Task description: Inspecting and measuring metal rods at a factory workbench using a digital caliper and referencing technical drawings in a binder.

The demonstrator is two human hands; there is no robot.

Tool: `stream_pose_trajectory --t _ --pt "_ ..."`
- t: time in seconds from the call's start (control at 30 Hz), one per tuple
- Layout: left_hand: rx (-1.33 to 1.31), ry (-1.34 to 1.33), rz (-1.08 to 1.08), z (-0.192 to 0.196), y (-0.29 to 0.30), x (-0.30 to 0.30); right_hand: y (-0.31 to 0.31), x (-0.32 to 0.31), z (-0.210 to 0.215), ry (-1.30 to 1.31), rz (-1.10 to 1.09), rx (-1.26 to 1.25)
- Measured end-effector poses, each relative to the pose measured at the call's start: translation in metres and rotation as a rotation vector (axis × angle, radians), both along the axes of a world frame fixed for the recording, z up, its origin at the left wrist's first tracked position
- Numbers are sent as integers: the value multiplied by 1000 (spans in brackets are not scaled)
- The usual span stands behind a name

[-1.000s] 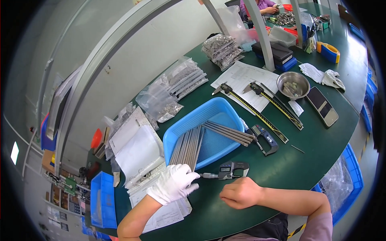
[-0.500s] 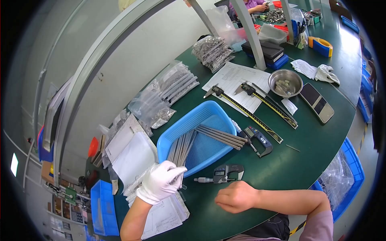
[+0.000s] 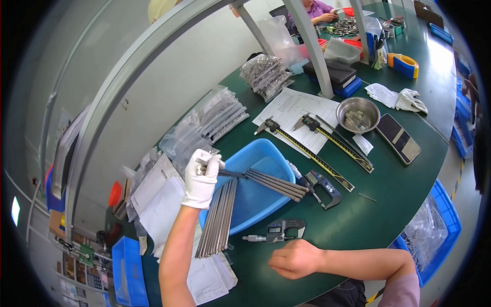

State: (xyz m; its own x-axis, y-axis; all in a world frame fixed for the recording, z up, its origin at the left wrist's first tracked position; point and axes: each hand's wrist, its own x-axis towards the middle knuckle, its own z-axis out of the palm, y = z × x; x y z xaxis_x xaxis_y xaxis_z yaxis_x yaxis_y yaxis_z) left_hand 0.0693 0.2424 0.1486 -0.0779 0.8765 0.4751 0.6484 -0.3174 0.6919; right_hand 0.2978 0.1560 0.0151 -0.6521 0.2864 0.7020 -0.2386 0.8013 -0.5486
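My left hand (image 3: 201, 180), in a white glove, is closed around a few thin metal rods (image 3: 232, 174) above the left end of the blue basket (image 3: 276, 148). Their short ends poke out on the glove's left side. A bundle of metal rods (image 3: 217, 220) leans over the basket's near rim, lower ends above the papers. More rods (image 3: 276, 184) lie toward the right, crossing the right rim. Bare and curled into a fist, my right hand (image 3: 296, 259) rests near the table's front; its inside is hidden. Just beyond it lies a digital micrometer (image 3: 277, 231).
Right of the basket lie a second micrometer (image 3: 319, 188) and two calipers (image 3: 307, 156) (image 3: 337, 143). A steel bowl (image 3: 358, 115) and a phone (image 3: 399, 138) sit farther right. Papers (image 3: 209, 281) lie front left, bagged rods (image 3: 220, 115) behind. A metal post (image 3: 314, 46) rises from the table.
My left hand has moved from the basket's near rim to over its far left side, with rods in it. The near bundle now reaches out over the rim. My right hand stays closed.
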Motion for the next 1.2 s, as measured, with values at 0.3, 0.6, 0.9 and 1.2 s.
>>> stream_pose_trajectory --t 0.3,0.6,0.9,1.2 --pt "-17 -620 221 2 16 -15 4 -8 -2 2 14 9" --pt "-43 -736 140 92 -113 25 5 1 7 -73 -27 3" --pt "-254 -752 52 16 -191 53 2 -4 8 -81 -55 -49" --pt "-134 -831 10 4 -200 46 -2 -1 5 -96 -135 -106"
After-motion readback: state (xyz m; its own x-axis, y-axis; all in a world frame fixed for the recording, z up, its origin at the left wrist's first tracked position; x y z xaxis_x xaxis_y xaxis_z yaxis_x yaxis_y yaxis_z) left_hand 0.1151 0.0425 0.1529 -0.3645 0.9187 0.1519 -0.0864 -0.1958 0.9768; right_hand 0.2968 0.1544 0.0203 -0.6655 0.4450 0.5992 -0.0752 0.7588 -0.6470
